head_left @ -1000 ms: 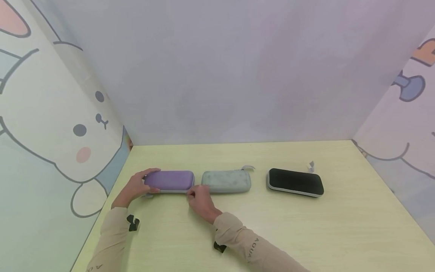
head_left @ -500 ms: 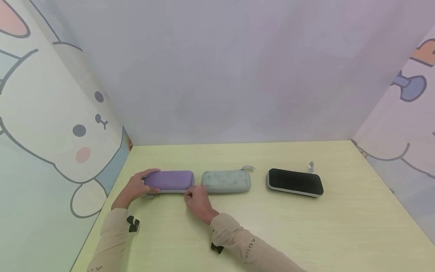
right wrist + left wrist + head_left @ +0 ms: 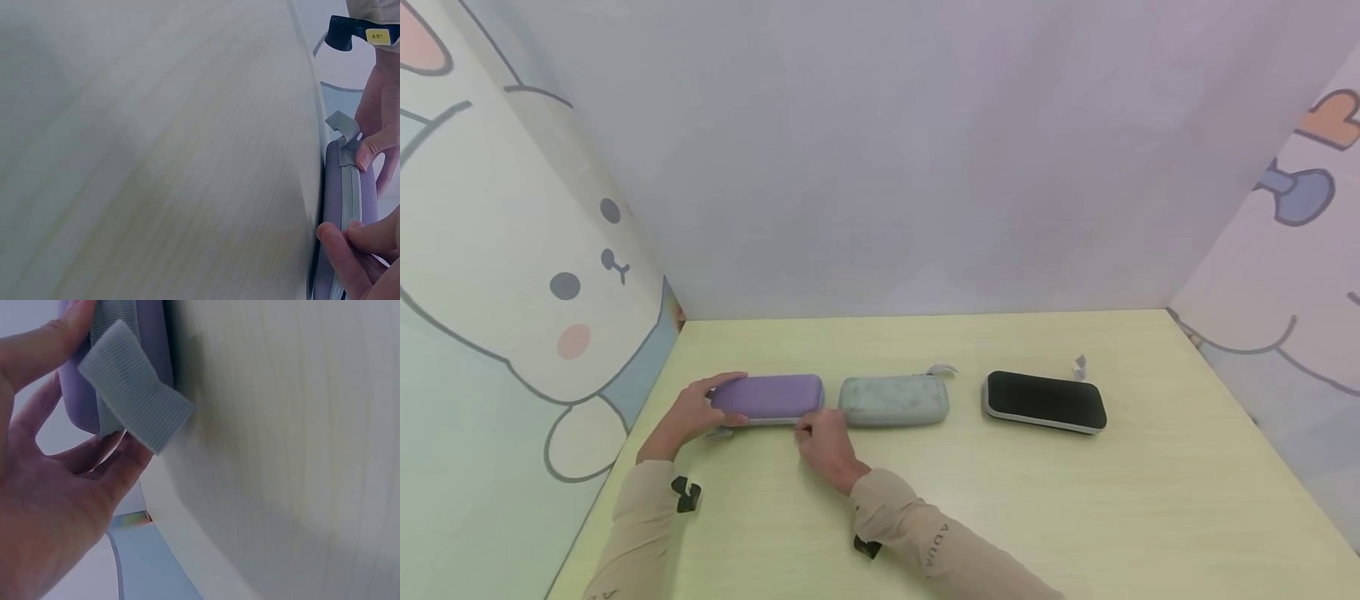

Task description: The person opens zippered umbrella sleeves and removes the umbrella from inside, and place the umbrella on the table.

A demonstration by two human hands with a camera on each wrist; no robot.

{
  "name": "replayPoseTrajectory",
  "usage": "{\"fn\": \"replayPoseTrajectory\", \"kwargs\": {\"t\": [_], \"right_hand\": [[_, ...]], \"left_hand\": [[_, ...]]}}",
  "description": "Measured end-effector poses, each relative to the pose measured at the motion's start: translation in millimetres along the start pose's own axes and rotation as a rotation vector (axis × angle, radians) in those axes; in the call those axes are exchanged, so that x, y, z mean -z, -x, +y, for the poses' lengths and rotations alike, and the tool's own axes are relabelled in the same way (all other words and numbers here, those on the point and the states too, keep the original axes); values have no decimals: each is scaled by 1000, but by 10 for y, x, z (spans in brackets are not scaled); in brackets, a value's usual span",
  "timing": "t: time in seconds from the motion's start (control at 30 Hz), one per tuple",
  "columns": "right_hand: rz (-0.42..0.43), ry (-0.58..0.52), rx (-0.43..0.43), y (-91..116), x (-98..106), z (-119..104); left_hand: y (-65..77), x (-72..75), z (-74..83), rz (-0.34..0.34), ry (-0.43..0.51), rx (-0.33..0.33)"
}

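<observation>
A purple zippered hard case [image 3: 767,397] lies at the left of the table. My left hand [image 3: 691,414] grips its left end, thumb on the near side and fingers around the far side. A grey ribbed fabric tab [image 3: 136,390] sticks out from that end in the left wrist view. At the near side, close to the right corner, my right hand [image 3: 829,448] pinches at the zipper. In the right wrist view, thumb and forefinger [image 3: 340,253] meet on the zipper band [image 3: 351,197]; the pull is hidden between them.
A grey-green case [image 3: 892,402] lies just right of the purple one, its fabric tab at the back. Farther right is a black case [image 3: 1045,402] with a light rim, slightly turned. Printed walls stand left and right, a plain wall [image 3: 880,167] behind.
My right hand has slid a little to the left along the near side of the purple case. The left hand keeps its grip, and the view has shifted slightly.
</observation>
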State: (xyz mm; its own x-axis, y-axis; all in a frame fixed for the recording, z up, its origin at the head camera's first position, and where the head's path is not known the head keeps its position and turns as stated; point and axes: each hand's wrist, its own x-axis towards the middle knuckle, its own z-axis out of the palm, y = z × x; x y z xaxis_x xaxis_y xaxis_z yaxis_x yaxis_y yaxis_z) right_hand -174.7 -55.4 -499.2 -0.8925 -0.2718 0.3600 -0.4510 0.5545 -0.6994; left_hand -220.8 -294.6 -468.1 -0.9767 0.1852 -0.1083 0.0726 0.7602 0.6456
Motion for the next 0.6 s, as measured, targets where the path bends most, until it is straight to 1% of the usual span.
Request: {"fn": "replayPoseTrajectory", "kwargs": {"t": [0.07, 0.33, 0.47, 0.6], "right_hand": [[3, 0, 2, -10, -19, -13], [4, -4, 2, -36, -97, -48], [14, 32, -5, -52, -119, -57], [6, 70, 16, -81, -154, -88]], "left_hand": [[-9, 3, -15, 3, -4, -3], [-24, 6, -21, 0, 21, 24], [-44, -10, -19, -2, 28, 27], [-42, -8, -20, -5, 24, 38]]}}
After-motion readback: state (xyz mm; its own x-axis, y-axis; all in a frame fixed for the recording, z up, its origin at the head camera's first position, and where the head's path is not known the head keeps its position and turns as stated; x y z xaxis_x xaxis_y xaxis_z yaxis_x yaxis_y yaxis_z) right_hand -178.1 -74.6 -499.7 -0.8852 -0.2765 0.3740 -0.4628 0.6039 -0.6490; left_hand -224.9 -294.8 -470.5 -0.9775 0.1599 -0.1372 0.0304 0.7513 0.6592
